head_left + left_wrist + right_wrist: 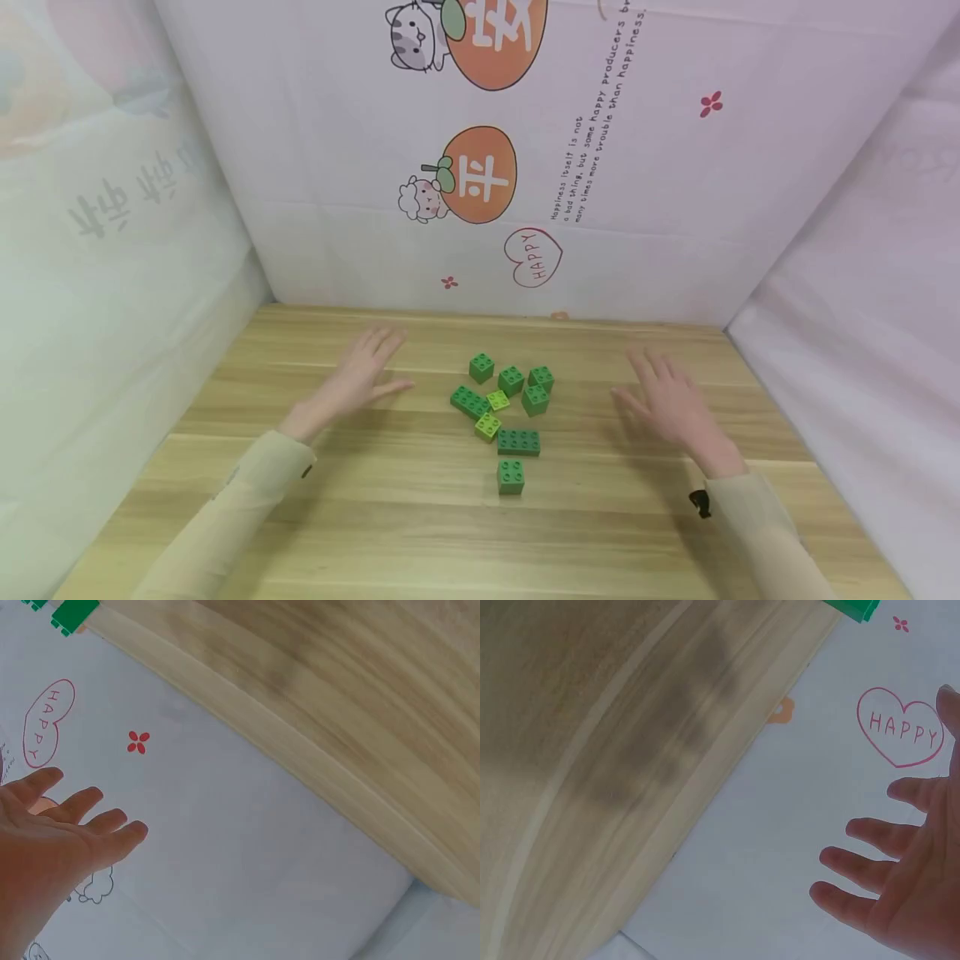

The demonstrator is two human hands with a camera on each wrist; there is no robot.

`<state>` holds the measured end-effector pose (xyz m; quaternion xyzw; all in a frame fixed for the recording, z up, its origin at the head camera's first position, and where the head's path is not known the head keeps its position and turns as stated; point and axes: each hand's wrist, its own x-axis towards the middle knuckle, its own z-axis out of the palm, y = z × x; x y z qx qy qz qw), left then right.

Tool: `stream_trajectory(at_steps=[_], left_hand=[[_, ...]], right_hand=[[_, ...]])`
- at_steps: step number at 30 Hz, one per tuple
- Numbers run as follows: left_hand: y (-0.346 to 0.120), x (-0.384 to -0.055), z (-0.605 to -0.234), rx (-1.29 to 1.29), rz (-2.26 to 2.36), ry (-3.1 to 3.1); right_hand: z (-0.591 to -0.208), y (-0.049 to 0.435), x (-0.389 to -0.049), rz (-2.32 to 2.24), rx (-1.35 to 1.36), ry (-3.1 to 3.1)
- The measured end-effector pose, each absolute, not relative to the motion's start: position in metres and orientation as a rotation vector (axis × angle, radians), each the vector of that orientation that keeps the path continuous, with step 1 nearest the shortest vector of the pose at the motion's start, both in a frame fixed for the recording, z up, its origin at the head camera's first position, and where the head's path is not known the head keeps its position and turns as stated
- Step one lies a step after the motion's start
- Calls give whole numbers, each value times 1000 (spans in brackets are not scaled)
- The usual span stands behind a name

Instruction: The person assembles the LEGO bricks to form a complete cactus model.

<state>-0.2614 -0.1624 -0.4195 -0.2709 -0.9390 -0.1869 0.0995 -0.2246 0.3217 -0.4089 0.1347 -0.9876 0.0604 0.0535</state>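
Observation:
My left hand hovers over the table to the left of a loose group of toy building bricks, fingers extended and thumb apart, holding nothing. On the other side my right hand is spread in much the same way, also without anything in it. Between them lie several dark green square bricks, two long green bricks and two lime bricks. One long brick lies against the lime ones. In the left wrist view, a green brick shows at the top corner.
The bricks lie on a wooden table. A white printed cloth rises behind its far edge, with more white cloth on the left and right sides.

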Motion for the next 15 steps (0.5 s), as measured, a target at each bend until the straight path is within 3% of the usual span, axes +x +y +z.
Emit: stream_trajectory(at_steps=[15], left_hand=[[-142, -240, -434, -888, -858, -2781]], right_hand=[[-425, 306, -211, 350, 523, -2956]])
